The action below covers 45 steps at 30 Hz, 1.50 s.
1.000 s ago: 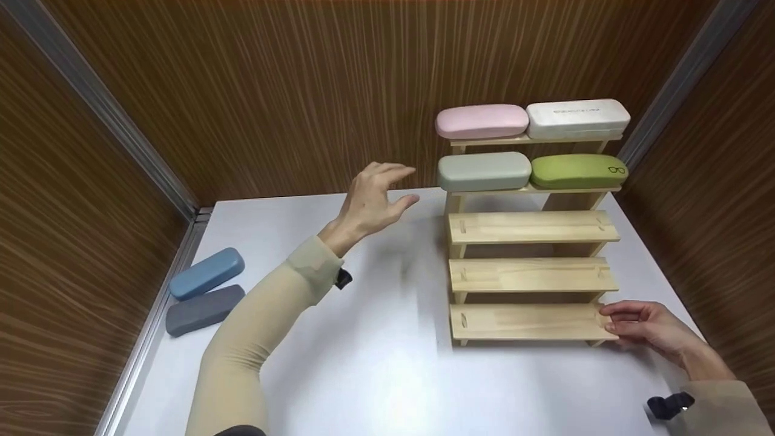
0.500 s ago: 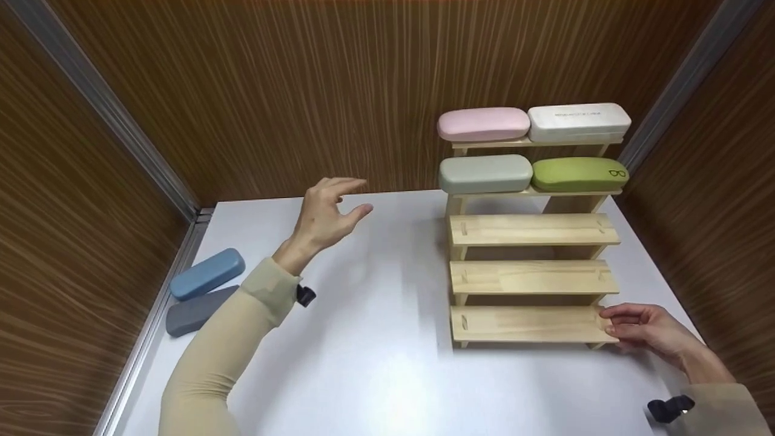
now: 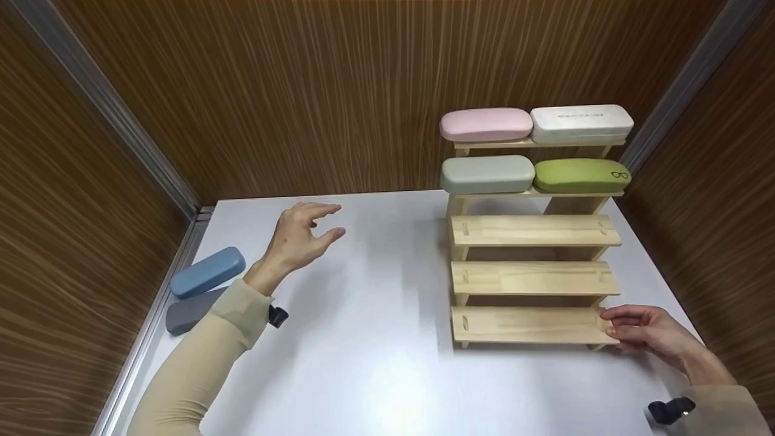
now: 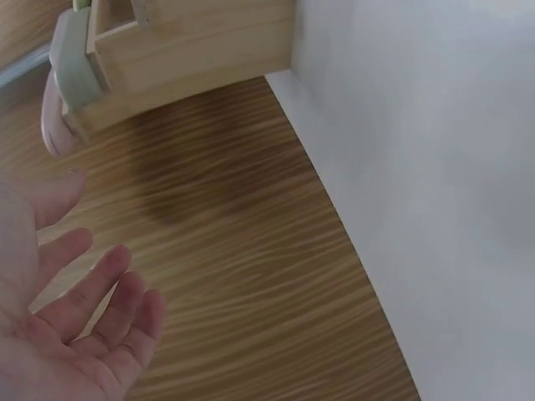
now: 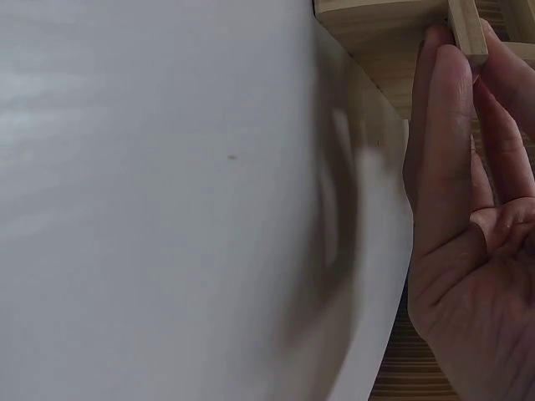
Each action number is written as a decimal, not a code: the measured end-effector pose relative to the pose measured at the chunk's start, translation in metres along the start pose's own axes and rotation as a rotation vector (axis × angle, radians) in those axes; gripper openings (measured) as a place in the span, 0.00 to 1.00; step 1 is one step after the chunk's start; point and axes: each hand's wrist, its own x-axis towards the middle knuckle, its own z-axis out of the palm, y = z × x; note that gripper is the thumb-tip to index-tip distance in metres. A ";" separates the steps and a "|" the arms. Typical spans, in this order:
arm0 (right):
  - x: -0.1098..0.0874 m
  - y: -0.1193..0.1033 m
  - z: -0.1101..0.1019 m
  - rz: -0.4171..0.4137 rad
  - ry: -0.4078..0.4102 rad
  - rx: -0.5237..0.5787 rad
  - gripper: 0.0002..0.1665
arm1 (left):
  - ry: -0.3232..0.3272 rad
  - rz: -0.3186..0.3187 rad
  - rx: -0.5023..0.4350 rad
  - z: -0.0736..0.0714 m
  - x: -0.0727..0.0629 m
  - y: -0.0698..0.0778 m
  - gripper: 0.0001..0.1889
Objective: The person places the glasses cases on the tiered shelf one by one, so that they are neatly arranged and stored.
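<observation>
My left hand (image 3: 296,239) hovers over the white table left of the wooden tiered rack (image 3: 533,278), fingers spread from the thumb and holding nothing. In the left wrist view the palm shows bare. My right hand (image 3: 657,336) pinches the right end of the rack's lowest shelf; the right wrist view shows thumb and fingers on either side of the board (image 5: 470,33). On the top tier sit a pink glasses case (image 3: 486,125) and a white one (image 3: 582,123). Below them are a grey-green glasses case (image 3: 488,174) and a lime green one (image 3: 582,175).
At the table's left edge lie a blue glasses case (image 3: 207,272) and a dark grey glasses case (image 3: 192,311), the latter partly hidden by my left sleeve. Wood-grain walls (image 3: 315,97) enclose the white table (image 3: 387,339) at the back and both sides.
My left hand has moved left and a little toward me, away from the rack, staying bare. The right hand keeps its hold on the lowest shelf, and the cases have stayed in place.
</observation>
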 end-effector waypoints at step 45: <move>0.000 -0.001 0.000 0.028 0.030 -0.008 0.26 | -0.213 -0.364 0.015 -0.077 -0.124 -0.104 0.21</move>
